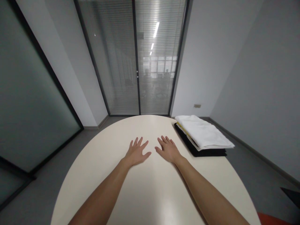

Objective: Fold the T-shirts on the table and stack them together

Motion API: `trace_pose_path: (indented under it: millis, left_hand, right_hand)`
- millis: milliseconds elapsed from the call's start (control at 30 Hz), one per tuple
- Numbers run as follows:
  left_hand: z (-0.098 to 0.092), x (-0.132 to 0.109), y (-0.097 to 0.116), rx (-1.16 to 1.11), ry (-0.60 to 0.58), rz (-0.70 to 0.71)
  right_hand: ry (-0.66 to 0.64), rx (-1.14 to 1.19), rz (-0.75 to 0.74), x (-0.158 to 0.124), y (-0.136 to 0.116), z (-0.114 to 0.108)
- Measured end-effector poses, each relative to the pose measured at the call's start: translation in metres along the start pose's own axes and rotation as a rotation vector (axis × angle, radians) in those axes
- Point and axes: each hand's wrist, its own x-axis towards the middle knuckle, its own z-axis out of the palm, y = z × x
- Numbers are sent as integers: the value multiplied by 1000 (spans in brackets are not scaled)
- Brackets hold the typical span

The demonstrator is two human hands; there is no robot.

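My left hand (137, 153) is stretched out palm down over the round white table (145, 193), its fingers spread and nothing held. Opposite it, my right hand (169, 150) has its fingers apart too, with nothing in it. A small gap separates the two thumbs. To the right of my right hand lies a stack of folded cloth: white fabric (203, 131) on top, a thin yellow edge (183, 128) showing under it, and black fabric (208, 152) at the bottom. The stack reaches the table's right edge.
Beyond the table stands a glass partition (122, 62) with blinds and a dark frame. Frosted glass (30, 93) is on the left, a grey wall (264, 93) on the right. Something red (272, 219) shows at the bottom right corner.
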Motion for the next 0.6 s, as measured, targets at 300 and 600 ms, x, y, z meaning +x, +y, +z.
trace_pose_path:
  millis: [300, 600]
  left_hand:
    - [-1, 0, -1, -4, -16, 3]
    - [-1, 0, 0, 49, -40, -17]
  right_hand:
    - [-9, -8, 4, 1, 1, 2]
    - [-12, -15, 10, 0, -1, 1]
